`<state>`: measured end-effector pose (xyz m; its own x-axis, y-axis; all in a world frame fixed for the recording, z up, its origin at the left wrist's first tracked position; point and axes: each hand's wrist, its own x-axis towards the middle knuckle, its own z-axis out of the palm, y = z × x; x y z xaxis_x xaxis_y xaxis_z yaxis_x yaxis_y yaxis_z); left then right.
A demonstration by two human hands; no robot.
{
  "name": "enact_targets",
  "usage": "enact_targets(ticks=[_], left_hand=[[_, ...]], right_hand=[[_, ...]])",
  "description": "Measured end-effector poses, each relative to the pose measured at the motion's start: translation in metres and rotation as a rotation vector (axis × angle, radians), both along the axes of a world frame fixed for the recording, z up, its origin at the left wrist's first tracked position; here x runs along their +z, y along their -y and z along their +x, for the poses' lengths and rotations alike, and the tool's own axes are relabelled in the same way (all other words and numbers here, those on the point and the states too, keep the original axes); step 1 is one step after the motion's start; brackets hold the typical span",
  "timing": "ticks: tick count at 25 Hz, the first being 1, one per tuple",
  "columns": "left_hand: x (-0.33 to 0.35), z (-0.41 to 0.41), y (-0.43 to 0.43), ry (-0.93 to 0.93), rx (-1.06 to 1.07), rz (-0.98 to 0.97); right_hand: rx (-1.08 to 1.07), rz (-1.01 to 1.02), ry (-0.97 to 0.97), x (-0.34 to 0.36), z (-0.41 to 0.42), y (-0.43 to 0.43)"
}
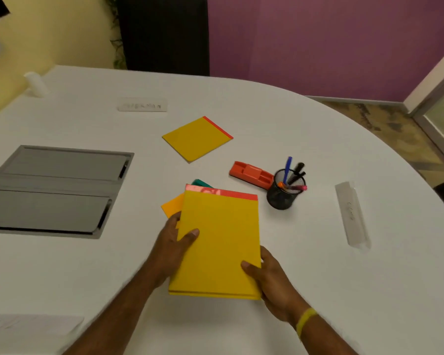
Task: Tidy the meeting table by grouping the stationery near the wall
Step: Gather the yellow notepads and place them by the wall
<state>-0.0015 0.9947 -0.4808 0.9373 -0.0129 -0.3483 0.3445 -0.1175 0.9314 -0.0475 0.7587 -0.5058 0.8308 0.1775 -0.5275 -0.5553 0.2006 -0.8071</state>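
Both my hands hold a stack of yellow notepads with a red top band, just above the white table. My left hand grips its left edge, thumb on top. My right hand grips the lower right corner. An orange sheet and a green one stick out from under the stack. Another yellow notepad lies flat farther away. An orange stapler-like tool lies beside a black mesh pen cup holding several pens.
A grey recessed cable hatch sits in the table at the left. Clear name plates lie at the far middle and at the right. A white bottle stands far left by the yellow wall. A dark chair back stands behind the table.
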Motion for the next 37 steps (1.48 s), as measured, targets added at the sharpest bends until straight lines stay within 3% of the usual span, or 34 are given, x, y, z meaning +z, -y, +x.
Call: enact_targets(ticks=[3, 8, 13, 17, 21, 26, 30, 35, 37], left_hand=[[-0.005, 0.032, -0.004, -0.016, -0.096, 0.009], [-0.026, 0.144, -0.040, 0.222, -0.167, 0.716], [-0.056, 0.266, -0.029, 0.207, -0.257, 1.054], [-0.081, 0.307, -0.018, 0.109, -0.369, 1.266], [-0.086, 0.323, -0.020, 0.180, -0.419, 1.355], [-0.078, 0.321, -0.006, 0.479, -0.494, 1.587], [-0.067, 0.313, 0.010, 0.454, -0.631, 1.665], [-0.029, 0.313, -0.003, 0.434, -0.437, 1.556], [-0.005, 0.311, -0.011, 0.467, -0.379, 1.630]], right_hand=[[-0.096, 0.143, -0.021, -0.019, 0.008, 0.006], [-0.237, 0.021, -0.078, -0.046, 0.020, 0.017], [-0.174, -0.134, -0.077, -0.057, 0.026, 0.030], [-0.146, -0.200, -0.022, -0.064, 0.017, 0.032], [-0.160, -0.195, -0.029, -0.066, 0.014, 0.037], [-0.176, -0.124, -0.060, -0.062, 0.020, 0.044], [-0.210, -0.124, -0.061, -0.058, 0.020, 0.043], [-0.248, -0.092, -0.062, -0.053, 0.015, 0.043], [-0.248, -0.075, -0.048, -0.049, 0.017, 0.038]])
